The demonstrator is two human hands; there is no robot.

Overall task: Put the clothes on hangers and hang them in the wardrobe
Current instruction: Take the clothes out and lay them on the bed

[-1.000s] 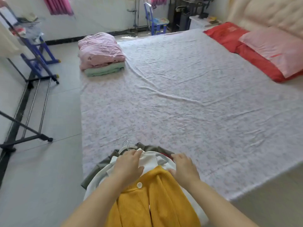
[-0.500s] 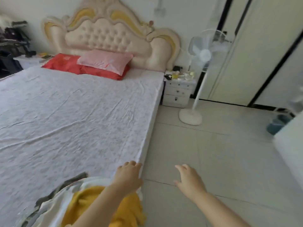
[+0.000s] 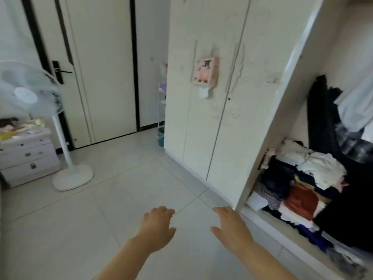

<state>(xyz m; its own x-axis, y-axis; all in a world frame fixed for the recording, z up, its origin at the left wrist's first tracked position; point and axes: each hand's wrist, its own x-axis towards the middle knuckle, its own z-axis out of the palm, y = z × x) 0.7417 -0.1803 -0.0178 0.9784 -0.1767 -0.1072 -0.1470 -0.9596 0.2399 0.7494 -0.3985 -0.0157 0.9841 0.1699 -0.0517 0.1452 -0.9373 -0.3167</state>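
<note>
The cream wardrobe fills the right half of the head view. Its right compartment stands open, with dark garments hanging inside and a heap of folded clothes on its floor. My left hand and my right hand are held out over the tiled floor, palms down, fingers relaxed, both holding nothing. My right hand is just left of the open compartment's edge. The yellow garment, the other clothes and the hangers are out of view.
A white standing fan with a round base stands at the left beside a white bedside drawer unit. A closed door lies behind. A pink tissue box hangs on the wardrobe door.
The view has swung right from the bed to the wardrobe. My hands have left the pile of clothes on the bed and now hold nothing.
</note>
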